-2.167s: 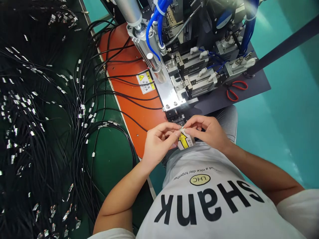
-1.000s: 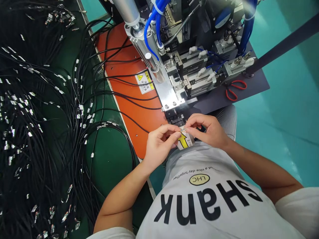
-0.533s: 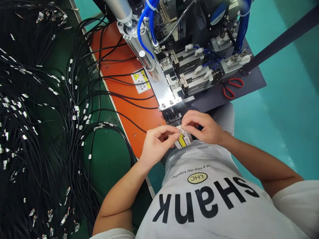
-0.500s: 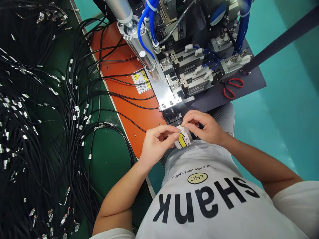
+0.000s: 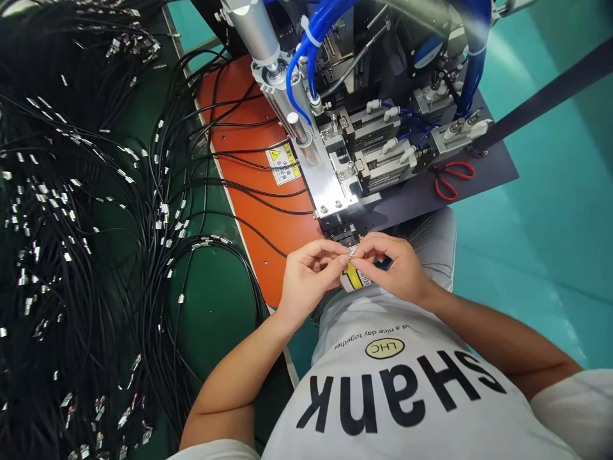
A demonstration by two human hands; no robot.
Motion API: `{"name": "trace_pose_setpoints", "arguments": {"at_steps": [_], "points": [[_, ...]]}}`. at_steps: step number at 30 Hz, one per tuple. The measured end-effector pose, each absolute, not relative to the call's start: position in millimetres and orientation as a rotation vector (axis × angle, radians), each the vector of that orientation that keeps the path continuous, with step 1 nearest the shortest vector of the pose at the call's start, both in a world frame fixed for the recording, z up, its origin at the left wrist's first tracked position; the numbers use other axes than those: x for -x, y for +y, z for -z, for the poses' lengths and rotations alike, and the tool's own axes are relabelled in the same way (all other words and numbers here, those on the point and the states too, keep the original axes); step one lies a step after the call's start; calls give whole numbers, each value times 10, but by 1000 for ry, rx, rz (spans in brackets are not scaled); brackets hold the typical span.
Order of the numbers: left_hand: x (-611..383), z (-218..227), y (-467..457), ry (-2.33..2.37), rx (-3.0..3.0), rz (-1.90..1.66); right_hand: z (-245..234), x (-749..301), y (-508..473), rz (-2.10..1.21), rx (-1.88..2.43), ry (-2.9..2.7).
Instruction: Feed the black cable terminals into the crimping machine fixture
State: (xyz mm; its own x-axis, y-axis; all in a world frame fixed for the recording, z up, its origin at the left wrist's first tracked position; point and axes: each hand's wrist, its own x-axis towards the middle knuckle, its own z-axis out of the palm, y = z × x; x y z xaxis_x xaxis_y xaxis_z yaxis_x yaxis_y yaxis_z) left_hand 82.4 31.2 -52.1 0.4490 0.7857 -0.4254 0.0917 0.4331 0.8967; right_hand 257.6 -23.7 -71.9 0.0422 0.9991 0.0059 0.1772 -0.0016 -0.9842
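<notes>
My left hand [image 5: 307,273] and my right hand [image 5: 393,268] meet fingertip to fingertip just in front of the machine's black fixture [image 5: 341,232]. Both pinch a tiny shiny metal piece [image 5: 351,253] between thumb and forefinger. Under the fingers sits a white label with a yellow arrow [image 5: 354,276]. A silver plate of the machine [image 5: 329,186] ends just beyond my hands. My white printed shirt [image 5: 407,383] fills the lower frame.
A big tangle of black cables with metal ends [image 5: 71,217] covers the green table [image 5: 211,300] at left; some run across the orange plate [image 5: 249,166]. Red-handled scissors [image 5: 453,179] lie on the dark base at right. Blue hoses [image 5: 311,38] hang above. Teal floor at right.
The hands have closed in together, fingertips now touching over the small metal piece. The view shifted slightly; the machine and cables stay put.
</notes>
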Motion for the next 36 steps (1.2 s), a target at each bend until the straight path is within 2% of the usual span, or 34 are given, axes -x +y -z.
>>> {"name": "trace_pose_setpoints", "arguments": {"at_steps": [25,36], "points": [[-804,486,303,1083,-1005,-532,622,-2585,-197,-973,1425,-1376],[-818,436,312,1121,-989,-524,642,-2526,-335,-763,1431,-1465]]}}
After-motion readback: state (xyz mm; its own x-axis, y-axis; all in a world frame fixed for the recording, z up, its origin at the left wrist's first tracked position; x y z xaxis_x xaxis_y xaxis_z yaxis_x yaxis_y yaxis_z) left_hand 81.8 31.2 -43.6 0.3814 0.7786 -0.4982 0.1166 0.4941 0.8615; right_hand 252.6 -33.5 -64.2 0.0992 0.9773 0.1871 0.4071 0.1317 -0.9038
